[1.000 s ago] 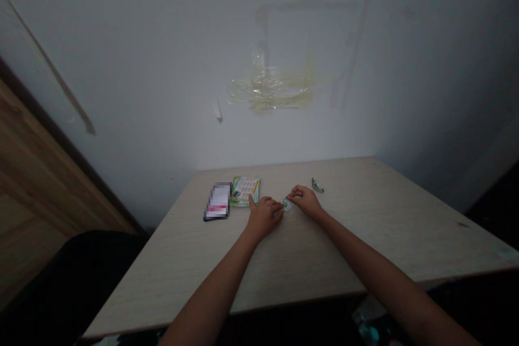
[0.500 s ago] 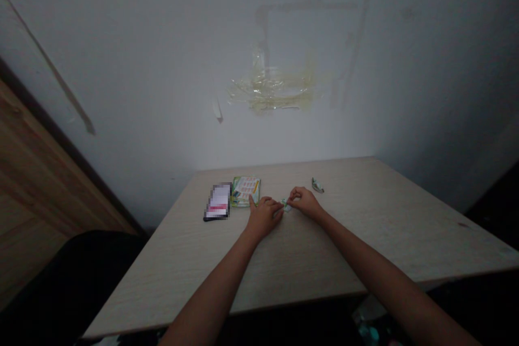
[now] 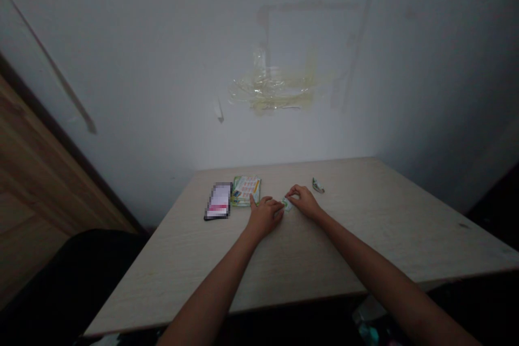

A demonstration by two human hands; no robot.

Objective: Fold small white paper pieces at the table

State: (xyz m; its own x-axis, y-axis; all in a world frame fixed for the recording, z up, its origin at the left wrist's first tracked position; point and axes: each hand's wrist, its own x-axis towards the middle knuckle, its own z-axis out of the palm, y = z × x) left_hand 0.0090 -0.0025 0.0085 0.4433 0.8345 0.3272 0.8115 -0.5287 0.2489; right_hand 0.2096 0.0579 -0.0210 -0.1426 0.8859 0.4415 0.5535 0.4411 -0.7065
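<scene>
A small green-and-white wrapper (image 3: 287,205) lies on the table between my two hands. My left hand (image 3: 265,215) rests palm down with its fingertips on the wrapper's left side, holding it against the tabletop, while its thumb points away toward a flat green-and-white packet (image 3: 246,188). Thumb and fingers of my right hand (image 3: 303,200) are pinched together at the wrapper's upper right edge. What exactly sits in that pinch is too small to make out fully. Beyond my right hand is a crumpled, narrow wrapper piece (image 3: 318,186).
Left of the packet lies a phone (image 3: 218,203) with a blurred screen. The pale wooden table (image 3: 344,270) meets a wall (image 3: 162,65) bearing old yellowed tape (image 3: 279,92). A black chair-like shape (image 3: 77,281) stands at the left, in front of wooden boards (image 3: 36,162).
My right hand has shifted slightly up and left along the wrapper's edge, and more of the wrapper shows. My left hand stays in place.
</scene>
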